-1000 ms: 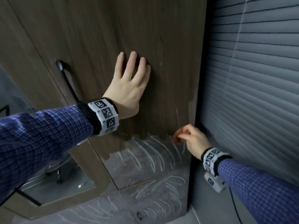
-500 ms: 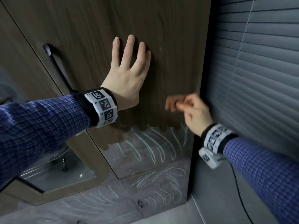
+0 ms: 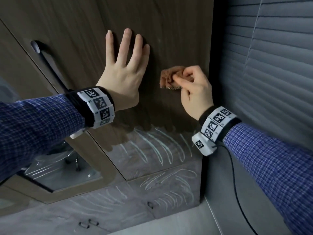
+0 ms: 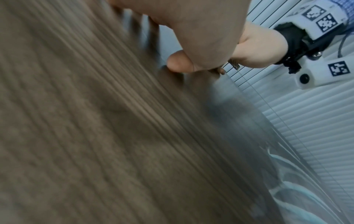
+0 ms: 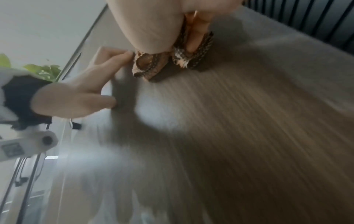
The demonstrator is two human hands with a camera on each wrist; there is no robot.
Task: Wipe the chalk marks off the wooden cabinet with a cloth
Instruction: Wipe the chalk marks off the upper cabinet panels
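A dark wooden cabinet door [image 3: 172, 31] fills the head view. White chalk marks [image 3: 152, 150] cover its lower, greyer part and the panels below it. My left hand [image 3: 125, 65] lies flat against the door with its fingers straight and spread. Just to its right, my right hand [image 3: 191, 85] pinches a small bunched brown cloth [image 3: 171, 77] and holds it against the wood near the door's right edge. The right wrist view shows the cloth [image 5: 153, 66] folded under my fingers, with the left hand [image 5: 86, 91] beside it.
A black bar handle [image 3: 45, 63] runs down the door at the left. Grey window blinds [image 3: 271, 65] stand close on the right. A black cable [image 3: 237, 192] hangs from my right wrist. A glass-fronted panel [image 3: 55, 173] lies at the lower left.
My right hand has lifted the cloth from the top of the chalked area up the door, beside my left hand. The left hand stays flat on the wood.
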